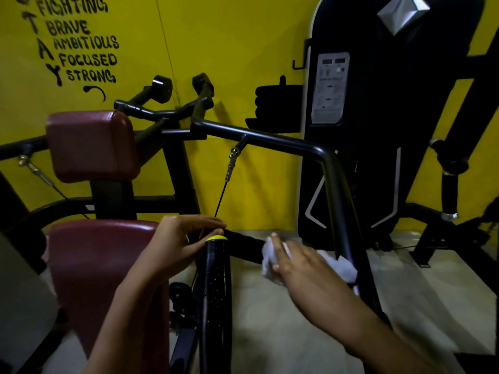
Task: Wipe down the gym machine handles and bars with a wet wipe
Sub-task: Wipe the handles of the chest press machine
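Observation:
A black rubber handle [217,287] with a yellow end cap rises at bottom centre; its surface shows wet specks. My left hand [178,242] curls round the handle's top just behind the cap. My right hand [299,261] holds a crumpled white wet wipe [270,256] against a short black cross bar [244,237] that runs right from the handle toward a bent black arm bar [336,190]. Part of the wipe sticks out past my hand near that arm bar. The hand is blurred by motion.
Maroon seat pad [89,268] and chest pad [91,145] stand at left. A thin cable [222,195] drops from the arm bar to near my left fingers. A black weight-stack tower [353,117] stands against the yellow wall. More black frame [448,163] at right; pale floor below.

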The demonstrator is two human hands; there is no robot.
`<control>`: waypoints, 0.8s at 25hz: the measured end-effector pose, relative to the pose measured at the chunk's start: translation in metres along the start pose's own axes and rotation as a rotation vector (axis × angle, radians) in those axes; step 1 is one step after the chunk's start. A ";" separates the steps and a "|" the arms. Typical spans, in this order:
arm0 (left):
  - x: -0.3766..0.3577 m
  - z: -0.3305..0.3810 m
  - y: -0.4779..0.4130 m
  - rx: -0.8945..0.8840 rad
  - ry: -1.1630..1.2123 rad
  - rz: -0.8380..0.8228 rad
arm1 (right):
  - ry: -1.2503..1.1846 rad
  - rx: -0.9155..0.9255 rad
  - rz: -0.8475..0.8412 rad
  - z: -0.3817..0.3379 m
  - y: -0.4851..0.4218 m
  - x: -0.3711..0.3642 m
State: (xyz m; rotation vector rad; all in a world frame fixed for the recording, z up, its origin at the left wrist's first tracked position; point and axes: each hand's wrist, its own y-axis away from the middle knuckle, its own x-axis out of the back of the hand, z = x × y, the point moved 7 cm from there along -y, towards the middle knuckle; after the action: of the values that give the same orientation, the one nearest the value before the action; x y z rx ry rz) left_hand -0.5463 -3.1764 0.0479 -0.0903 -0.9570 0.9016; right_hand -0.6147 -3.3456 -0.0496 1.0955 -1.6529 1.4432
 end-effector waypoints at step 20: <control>-0.020 0.023 0.165 0.370 0.303 0.376 | -0.565 0.192 0.115 -0.120 0.041 0.072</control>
State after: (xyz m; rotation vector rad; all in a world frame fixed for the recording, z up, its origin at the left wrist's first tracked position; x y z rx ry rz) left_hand -0.6712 -3.0909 -0.0239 -0.0897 -0.4856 1.3563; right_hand -0.6863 -3.2371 0.0168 1.6539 -2.0130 1.4722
